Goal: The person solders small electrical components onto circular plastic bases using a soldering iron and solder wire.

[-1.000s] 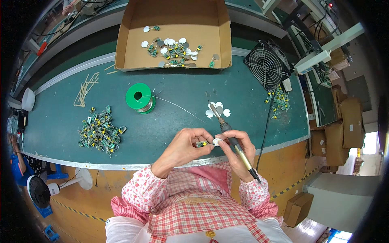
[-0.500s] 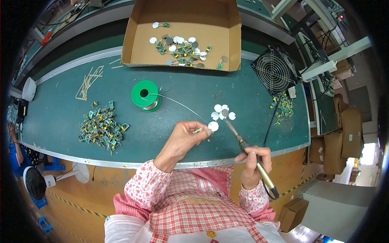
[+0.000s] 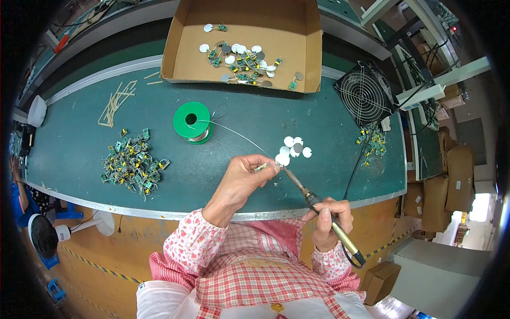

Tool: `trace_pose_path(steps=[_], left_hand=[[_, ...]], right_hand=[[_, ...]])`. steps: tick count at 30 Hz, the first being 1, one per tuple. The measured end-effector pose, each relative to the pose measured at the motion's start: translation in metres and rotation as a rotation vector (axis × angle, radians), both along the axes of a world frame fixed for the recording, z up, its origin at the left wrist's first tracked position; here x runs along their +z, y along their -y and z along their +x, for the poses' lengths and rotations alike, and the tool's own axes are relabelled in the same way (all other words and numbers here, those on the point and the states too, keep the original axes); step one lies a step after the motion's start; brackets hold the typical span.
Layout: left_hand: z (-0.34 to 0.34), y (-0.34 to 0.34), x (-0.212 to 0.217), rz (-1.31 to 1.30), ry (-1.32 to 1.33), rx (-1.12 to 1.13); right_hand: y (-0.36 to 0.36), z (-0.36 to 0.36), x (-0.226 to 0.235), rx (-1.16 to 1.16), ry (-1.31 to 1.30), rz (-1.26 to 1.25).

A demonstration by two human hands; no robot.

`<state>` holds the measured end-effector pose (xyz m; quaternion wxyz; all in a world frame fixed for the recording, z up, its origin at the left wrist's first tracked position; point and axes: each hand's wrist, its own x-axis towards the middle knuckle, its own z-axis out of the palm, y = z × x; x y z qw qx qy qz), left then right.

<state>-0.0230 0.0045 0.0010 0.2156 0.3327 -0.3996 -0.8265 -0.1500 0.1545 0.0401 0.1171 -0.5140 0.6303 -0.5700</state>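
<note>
Left hand (image 3: 243,177) pinches small circuit board (image 3: 262,167) and white disc (image 3: 282,159), right hand (image 3: 333,217) grasps soldering iron (image 3: 313,200), tip (image 3: 287,173) at disc's edge

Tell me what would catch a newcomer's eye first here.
The bright green spool stands out first, left of centre on the dark green bench. Next comes the soldering iron in the right hand, pointing toward a white disc at the left hand. At the top, an open cardboard box holds discs and circuit boards.
</note>
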Motion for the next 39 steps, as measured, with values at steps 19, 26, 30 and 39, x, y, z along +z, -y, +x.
trace_pose_path(steps=[19,26,30,39], left_hand=[[0.002,-0.001,-0.005,-0.009,0.027,-0.026],[0.013,-0.015,0.013,-0.142,0.019,-0.129],[0.014,0.011,0.062,-0.835,0.204,-0.044],[0.051,0.08,0.119,-1.467,0.647,0.489]], right_hand=[[0.004,-0.005,-0.008,0.092,-0.227,-0.105],[-0.006,-0.002,-0.012,-0.248,0.069,-0.069],[-0.007,-0.001,-0.016,-0.358,0.145,-0.05],[-0.012,0.0,-0.022,-0.399,0.149,0.001]])
